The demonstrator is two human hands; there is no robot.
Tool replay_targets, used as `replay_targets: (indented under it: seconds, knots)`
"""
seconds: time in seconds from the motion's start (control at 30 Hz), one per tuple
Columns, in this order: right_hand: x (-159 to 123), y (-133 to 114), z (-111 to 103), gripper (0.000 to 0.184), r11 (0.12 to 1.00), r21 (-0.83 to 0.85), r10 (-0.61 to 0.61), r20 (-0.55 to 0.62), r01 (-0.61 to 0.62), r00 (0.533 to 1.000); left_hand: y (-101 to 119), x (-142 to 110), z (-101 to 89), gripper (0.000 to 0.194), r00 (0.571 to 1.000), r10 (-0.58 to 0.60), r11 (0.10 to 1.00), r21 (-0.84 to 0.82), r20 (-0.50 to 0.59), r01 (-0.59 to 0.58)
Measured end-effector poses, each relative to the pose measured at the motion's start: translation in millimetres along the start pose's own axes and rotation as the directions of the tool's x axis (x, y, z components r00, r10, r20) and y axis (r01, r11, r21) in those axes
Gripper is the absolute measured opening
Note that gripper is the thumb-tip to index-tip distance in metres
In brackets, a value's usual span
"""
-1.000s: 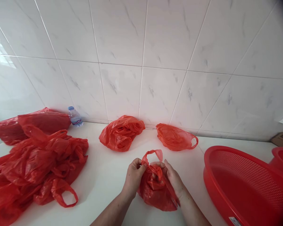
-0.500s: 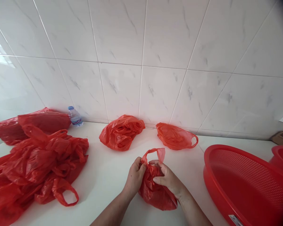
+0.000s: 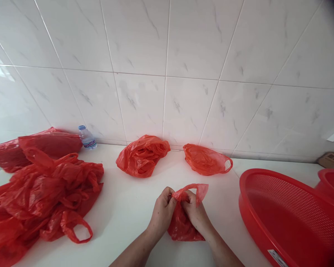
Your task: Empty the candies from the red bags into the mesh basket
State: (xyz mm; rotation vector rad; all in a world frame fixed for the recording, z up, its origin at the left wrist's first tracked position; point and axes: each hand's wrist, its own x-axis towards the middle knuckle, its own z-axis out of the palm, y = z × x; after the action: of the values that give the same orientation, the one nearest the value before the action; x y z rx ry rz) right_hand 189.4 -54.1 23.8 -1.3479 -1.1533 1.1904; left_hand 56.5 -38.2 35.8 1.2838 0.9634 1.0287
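Both of my hands work at a red bag (image 3: 180, 228) on the white surface (image 3: 125, 207): the left hand (image 3: 161, 210) pinches its gathered neck, the right hand (image 3: 198, 217) curls into the plastic, fingertips partly hidden. The bag hangs between and below them, forward of the back edge, neck bunched, handle (image 3: 202, 190) loose, no finished knot visible.

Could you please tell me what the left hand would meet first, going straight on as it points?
Probably the gathered red bag, which the left hand pinches; depth beyond it is unclear.
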Motion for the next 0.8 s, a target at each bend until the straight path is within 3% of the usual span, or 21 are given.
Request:
replay_targets:
  seconds: [0.2,0.37,0.47,0.53,0.6,0.67,0.73,0.8]
  knots:
    - [5.3,0.6,-9.1,0.016,0.990,0.138,-0.009,0.073,-0.001,0.997,-3.0,1.1,0.4,0.023,1.000,0.009,1.000,0.018,0.023,-0.010]
    - [4.2,3.0,-19.1,0.022,0.893,0.429,0.031,0.243,-0.136,0.970,-9.1,1.5,-0.8,0.017,0.998,0.060,0.996,0.060,-0.010,-0.060]
    - [3.9,4.4,-20.7,0.030,0.873,0.472,0.044,0.170,-0.120,0.985,-10.0,0.4,-3.4,0.014,0.994,0.097,0.990,0.108,-0.058,-0.091]
    - [7.4,6.5,-21.6,0.030,0.893,0.441,0.054,0.105,-0.095,0.993,-8.9,-1.2,-5.0,0.010,0.975,0.205,0.964,0.190,-0.086,-0.186]
    - [13.5,9.7,-23.5,0.029,0.909,0.412,0.050,0.057,-0.069,0.997,-6.7,-4.1,-5.2,0.017,0.920,0.391,0.878,0.313,-0.034,-0.362]
    - [19.7,13.4,-26.6,0.035,0.924,0.382,0.031,0.004,-0.030,1.000,-4.0,-9.2,-2.4,0.027,0.829,0.546,0.740,0.395,0.118,-0.544]
    - [23.7,16.9,-30.4,0.037,0.944,0.329,0.003,-0.049,0.013,0.999,-1.4,-16.5,3.5,0.030,0.714,0.648,0.604,0.391,0.267,-0.694]
    - [24.8,19.7,-34.2,0.033,0.963,0.266,-0.019,-0.092,0.043,0.996,-0.6,-25.4,11.5,0.026,0.585,0.737,0.467,0.370,0.338,-0.803]
